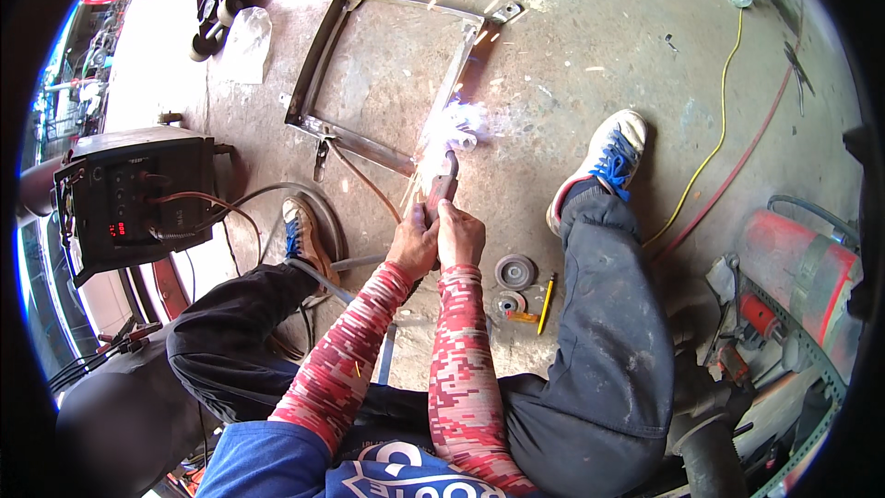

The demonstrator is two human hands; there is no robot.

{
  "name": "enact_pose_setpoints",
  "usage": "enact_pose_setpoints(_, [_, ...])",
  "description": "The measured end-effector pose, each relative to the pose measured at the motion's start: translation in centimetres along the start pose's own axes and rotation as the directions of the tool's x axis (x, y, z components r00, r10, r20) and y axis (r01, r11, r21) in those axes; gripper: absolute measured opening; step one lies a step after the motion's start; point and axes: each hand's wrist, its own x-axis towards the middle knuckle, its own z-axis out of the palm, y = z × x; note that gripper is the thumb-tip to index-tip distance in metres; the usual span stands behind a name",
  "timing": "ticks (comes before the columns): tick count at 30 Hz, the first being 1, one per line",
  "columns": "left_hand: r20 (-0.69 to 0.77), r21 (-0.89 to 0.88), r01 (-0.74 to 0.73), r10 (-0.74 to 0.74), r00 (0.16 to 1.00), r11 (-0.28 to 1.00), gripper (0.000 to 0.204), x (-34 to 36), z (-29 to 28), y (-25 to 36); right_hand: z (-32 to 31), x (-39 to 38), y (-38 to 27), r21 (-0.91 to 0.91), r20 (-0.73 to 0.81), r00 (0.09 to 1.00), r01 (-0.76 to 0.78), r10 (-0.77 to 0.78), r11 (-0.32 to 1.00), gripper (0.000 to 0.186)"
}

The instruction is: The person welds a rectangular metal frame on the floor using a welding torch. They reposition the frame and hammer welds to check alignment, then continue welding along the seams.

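Note:
Both hands are closed together round a reddish welding torch (442, 190) with a dark curved neck. My left hand (414, 244) and my right hand (460, 234) sit side by side on its handle. At the tip glows a bright blue-white arc, throwing sparks and smoke. The arc is at the right side bar of a rectangular metal frame (318, 60) lying on the floor, near its lower right corner. Glare hides the exact weld spot. Small tabs with holes stick out from the frame's corners and lower bar.
A welding machine (138, 198) with cables stands at left. Near my right hand lie a grinding disc (514, 272), a smaller disc (510, 302) and a yellow pencil (547, 304). Yellow and red lines (725, 101) cross the floor at right, by a red tank (784, 263). My feet flank the work.

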Motion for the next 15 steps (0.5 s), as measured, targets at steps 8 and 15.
enact_pose_setpoints(8, [0.034, 0.003, 0.084, -0.084, 0.996, 0.996, 0.049, -0.41, -0.31, 0.93, -0.36, -0.5, -0.87, -0.053, -0.002, 1.0, -0.024, 0.024, 0.998, 0.045])
enact_pose_setpoints(15, [0.049, 0.03, 0.075, -0.076, 0.996, 0.997, 0.05, -0.39, -0.44, 0.8, -0.31, -0.36, -0.66, -0.06, 0.0, 1.0, 0.026, -0.026, 0.998, 0.047])
